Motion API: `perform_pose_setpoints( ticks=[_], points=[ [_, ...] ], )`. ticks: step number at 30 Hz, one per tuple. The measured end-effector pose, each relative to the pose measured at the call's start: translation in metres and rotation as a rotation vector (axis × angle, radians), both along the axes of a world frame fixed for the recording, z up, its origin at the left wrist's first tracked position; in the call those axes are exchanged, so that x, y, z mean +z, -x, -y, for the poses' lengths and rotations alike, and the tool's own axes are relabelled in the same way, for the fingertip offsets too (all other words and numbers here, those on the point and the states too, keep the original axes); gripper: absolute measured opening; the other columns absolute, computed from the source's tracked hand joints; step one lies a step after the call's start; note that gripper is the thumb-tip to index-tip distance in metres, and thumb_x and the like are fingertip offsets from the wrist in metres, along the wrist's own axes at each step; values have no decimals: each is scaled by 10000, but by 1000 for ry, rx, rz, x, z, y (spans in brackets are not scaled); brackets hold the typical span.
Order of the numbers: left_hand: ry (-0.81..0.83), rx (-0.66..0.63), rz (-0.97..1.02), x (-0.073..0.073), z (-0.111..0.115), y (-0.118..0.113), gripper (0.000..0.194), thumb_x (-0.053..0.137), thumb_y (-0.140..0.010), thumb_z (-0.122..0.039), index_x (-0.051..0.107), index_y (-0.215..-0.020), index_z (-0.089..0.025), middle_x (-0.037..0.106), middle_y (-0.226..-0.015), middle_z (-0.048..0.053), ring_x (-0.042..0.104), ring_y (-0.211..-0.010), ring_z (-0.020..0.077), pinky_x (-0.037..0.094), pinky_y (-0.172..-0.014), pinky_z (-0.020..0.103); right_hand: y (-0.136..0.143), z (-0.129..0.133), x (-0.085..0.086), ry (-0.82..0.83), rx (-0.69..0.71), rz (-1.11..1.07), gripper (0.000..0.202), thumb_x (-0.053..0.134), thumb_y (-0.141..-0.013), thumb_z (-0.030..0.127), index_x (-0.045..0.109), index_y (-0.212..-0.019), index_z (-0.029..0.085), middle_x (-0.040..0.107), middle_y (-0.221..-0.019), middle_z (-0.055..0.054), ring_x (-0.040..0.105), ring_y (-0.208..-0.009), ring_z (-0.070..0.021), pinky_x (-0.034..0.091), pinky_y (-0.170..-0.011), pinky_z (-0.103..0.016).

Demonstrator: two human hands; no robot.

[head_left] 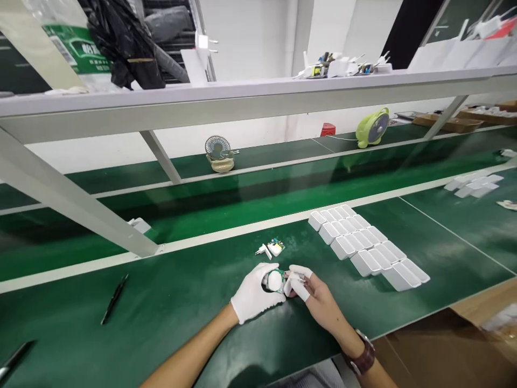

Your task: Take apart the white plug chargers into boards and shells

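Observation:
Wearing a white glove, my left hand curls round a small green circuit board with a round white part. My right hand, with white covers on some fingertips, pinches a small white plug piece against the right side of the board. Just beyond my hands, a white plug piece and another circuit board with a white part lie on the green table. Rows of white rectangular housings stand to the right.
Two dark pens lie at the left. A raised shelf on slanted metal legs spans the back. Behind are a small fan and a green fan. More white housings sit far right.

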State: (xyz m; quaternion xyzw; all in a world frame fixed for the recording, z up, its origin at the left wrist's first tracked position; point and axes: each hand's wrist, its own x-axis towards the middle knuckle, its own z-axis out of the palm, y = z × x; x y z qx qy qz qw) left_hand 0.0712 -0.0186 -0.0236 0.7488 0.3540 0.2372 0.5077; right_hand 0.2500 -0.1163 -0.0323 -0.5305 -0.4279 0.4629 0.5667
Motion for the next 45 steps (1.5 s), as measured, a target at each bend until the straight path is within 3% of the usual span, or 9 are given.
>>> perform_pose_setpoints(
  ticks=[5,8,11,14,21,26,36,41,45],
  points=[
    [368,31,86,9,-5,1,505,717,-801,-520,659,-1127,-139,680,-711,18,621,-595,142,507,-615,278,-3,10,1,-166,-93,504,538,610,-942,417,452,-1428,245,535,-1433,-145,552,-1305,-297,483,-1089,-536],
    [495,-71,115,12,-10,3,642,474,-872,-729,681,-884,-122,639,-614,21,501,-391,94,357,-427,233,-3,13,12,-331,-52,907,664,673,-906,328,377,-1498,273,408,-1540,-138,345,-1457,-359,367,-1151,-635],
    [504,-150,27,8,-12,5,770,310,-884,-794,634,-634,-141,540,-430,7,417,-302,88,313,-395,235,1,10,16,-401,89,1064,701,659,-907,269,332,-1527,268,461,-1504,-147,388,-1430,-361,405,-1124,-634],
    [471,-194,-26,6,-12,7,781,263,-907,-771,565,-511,-169,419,-313,-14,382,-298,88,335,-420,233,4,5,8,-339,149,1000,677,582,-939,213,295,-1550,264,502,-1467,-151,519,-1332,-305,500,-1081,-536],
    [585,-202,-86,21,-12,4,480,642,-789,-633,560,-651,-181,541,-519,-52,406,-334,68,256,-352,217,2,7,-10,-88,95,681,711,638,-912,306,300,-1538,292,444,-1488,-129,472,-1369,-289,447,-1136,-508],
    [550,-225,-36,22,-15,5,526,560,-879,-606,505,-572,-183,411,-403,-73,331,-341,57,233,-394,210,6,9,-10,-23,74,483,642,609,-918,283,335,-1499,279,418,-1460,-144,634,-1128,-233,624,-897,-374],
    [427,-235,-104,13,-15,7,590,472,-922,-644,566,-605,-155,412,-398,-54,350,-360,67,252,-440,212,2,15,-5,-178,-74,636,632,576,-905,200,343,-1491,246,611,-1235,-107,653,-767,-157,599,-825,-364],
    [407,-40,-92,13,-12,1,559,504,-887,-664,678,-842,-135,529,-568,-29,352,-384,61,237,-420,218,-25,31,-3,-190,-189,869,660,578,-900,196,326,-1510,213,656,-1159,-108,639,-1019,-247,567,-899,-437],
    [149,-72,-210,36,-16,-12,473,490,-933,-575,718,-887,-163,561,-654,-5,414,-480,84,320,-467,232,-33,37,-16,-234,-199,993,625,566,-871,137,376,-1465,183,620,-1247,-138,564,-1196,-290,503,-1003,-509]
  ],
)
